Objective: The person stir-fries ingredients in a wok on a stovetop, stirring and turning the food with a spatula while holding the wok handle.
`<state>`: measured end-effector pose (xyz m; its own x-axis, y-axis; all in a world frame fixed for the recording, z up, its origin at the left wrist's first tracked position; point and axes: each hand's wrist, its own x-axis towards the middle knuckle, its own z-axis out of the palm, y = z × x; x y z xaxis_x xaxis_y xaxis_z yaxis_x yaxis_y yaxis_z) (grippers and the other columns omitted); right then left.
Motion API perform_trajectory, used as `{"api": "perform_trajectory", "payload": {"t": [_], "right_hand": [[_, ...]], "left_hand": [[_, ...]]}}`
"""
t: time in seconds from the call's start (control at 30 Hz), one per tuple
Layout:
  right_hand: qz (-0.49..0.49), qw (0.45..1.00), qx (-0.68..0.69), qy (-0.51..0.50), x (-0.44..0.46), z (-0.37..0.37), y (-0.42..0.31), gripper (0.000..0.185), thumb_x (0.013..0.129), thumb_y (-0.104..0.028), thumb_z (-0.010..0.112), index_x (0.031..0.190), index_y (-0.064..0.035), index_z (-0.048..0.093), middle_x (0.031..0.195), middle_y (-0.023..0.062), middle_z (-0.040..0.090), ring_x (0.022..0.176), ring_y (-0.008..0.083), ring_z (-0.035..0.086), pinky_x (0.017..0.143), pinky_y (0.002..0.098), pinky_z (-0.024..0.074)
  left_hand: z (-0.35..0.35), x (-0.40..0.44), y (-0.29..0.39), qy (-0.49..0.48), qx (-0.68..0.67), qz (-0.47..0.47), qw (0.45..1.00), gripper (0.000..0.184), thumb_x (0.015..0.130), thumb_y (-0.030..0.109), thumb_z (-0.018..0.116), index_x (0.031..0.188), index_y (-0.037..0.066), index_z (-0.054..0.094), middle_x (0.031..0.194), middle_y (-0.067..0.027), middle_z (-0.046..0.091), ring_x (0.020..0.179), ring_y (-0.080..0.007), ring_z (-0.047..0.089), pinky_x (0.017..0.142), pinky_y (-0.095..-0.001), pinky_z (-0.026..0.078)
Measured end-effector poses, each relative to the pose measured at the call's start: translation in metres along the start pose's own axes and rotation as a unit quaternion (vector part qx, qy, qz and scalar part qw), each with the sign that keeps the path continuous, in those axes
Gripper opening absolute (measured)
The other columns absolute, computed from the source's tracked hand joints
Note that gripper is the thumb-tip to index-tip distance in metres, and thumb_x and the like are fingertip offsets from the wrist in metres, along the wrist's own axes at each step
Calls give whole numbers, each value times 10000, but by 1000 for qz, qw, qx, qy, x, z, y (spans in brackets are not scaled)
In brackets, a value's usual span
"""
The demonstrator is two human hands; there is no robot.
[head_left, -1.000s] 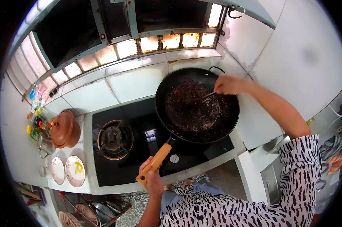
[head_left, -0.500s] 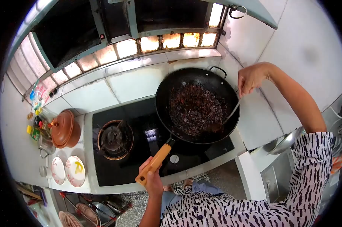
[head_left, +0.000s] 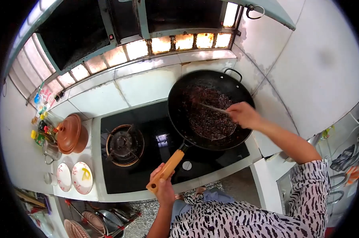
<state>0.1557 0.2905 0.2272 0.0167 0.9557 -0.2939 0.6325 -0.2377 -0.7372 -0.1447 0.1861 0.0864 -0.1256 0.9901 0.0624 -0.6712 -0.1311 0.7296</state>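
Observation:
A black wok (head_left: pixel 235 83) sits over the right side of the glass-topped stove (head_left: pixel 155 170). Dark, glossy food in small pieces (head_left: pixel 215 123) covers its bottom. My left hand (head_left: pixel 163 186) is wrapped round the wok's wooden handle (head_left: pixel 169 168) at the front. Over the right part of the wok, my right hand (head_left: pixel 243 114) grips the thin metal handle of a spatula (head_left: pixel 214 108). Its shaft points left, and its working end is down in the food near the wok's left side, too dark to make out.
A second burner (head_left: pixel 125 144) lies left of the wok. Further left stand a brown clay pot (head_left: pixel 71 137), two patterned plates (head_left: pixel 82 183), a metal mug (head_left: pixel 50 150) and several bottles (head_left: pixel 38 137). A rack with baskets (head_left: pixel 94 222) is below the counter. A tiled wall rises behind.
My right hand has moved from beyond the wok's right rim to over the food, sweeping the spatula's end leftward. My left hand keeps its hold on the handle. The view has shifted slightly.

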Motion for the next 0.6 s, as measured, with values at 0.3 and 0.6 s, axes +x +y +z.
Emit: {"api": "perform_trajectory", "payload": {"t": [0.3, 0.6], "right_hand": [[171, 953, 228, -106, -41, -67, -38, 201, 791, -52, 444, 956, 32, 523, 573, 32, 438, 374, 42, 294, 305, 194, 196], [-63, 968, -197, -145, 0, 10, -72, 205, 790, -134, 455, 815, 27, 580, 580, 56, 529, 501, 137, 495, 458, 274, 396]], "left_hand": [[6, -1, 2, 6, -2, 11, 1000, 436, 784, 251, 583, 1117, 21, 419, 1185, -174, 408, 1057, -269, 452, 870, -398, 409], [5, -4, 1, 4, 2, 12, 1000, 421, 802, 227, 561, 1133, 21, 403, 1205, -180, 390, 1064, -268, 450, 868, -396, 414]]}}
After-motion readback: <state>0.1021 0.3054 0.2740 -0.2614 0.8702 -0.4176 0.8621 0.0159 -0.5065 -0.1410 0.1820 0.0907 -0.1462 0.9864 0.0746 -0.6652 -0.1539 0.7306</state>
